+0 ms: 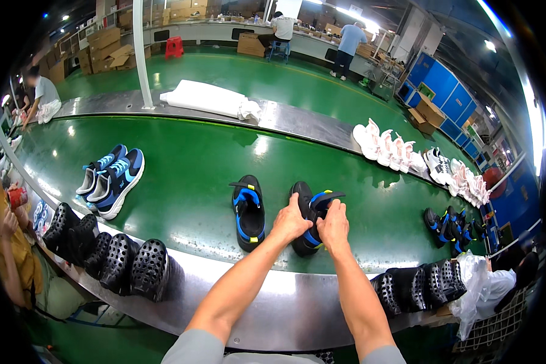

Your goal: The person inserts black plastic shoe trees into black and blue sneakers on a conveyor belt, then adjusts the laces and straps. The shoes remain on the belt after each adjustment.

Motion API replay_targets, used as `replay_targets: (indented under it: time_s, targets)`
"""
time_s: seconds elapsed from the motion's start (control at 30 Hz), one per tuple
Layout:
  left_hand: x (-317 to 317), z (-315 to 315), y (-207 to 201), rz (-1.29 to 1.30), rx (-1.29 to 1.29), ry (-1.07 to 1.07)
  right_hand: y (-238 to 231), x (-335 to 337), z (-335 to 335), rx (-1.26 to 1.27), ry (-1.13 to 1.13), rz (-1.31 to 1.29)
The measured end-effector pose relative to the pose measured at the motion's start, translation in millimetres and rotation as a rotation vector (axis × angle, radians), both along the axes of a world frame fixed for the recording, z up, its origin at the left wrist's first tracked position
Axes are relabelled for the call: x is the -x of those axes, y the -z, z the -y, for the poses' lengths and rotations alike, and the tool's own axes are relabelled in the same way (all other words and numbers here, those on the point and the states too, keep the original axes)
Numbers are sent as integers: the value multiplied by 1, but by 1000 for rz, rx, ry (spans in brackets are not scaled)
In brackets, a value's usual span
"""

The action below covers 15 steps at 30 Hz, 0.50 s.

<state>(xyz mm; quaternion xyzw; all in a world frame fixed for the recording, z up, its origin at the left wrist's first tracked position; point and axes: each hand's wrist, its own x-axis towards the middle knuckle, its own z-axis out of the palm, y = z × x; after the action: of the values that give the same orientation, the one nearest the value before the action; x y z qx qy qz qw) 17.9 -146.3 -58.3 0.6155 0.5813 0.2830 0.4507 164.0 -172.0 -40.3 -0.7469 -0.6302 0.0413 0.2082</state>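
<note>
Both of my hands are on a black shoe [301, 189] with blue lining and a yellow-green tab, lying on the green belt [182, 200]. My left hand [292, 221] is closed on its left side, thumb toward the front. At the right side of the opening, my right hand [333, 224] grips the shoe's edge near a raised black strap [329, 196]. Exactly what the right fingertips pinch is hidden. A matching black shoe [249, 213] stands just left of my left hand, untouched, its strap also lifted.
Blue sneakers [115, 181] stand on the belt at left. Black perforated shoe forms [118, 262] line the near metal ledge, with more forms [415, 286] at right. White shoes [388, 145] and a white wrapped bundle [206, 99] rest on the far ledge. People sit at both sides.
</note>
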Motion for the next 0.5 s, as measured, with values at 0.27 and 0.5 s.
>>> replay_targets:
  time_s: [0.27, 0.5]
  targets:
    - [-18, 2, 5, -131, 24, -56, 14, -7, -7, 214, 9, 22]
    - [-13, 6, 38, -123, -166, -174, 25, -7, -26, 177, -126, 46]
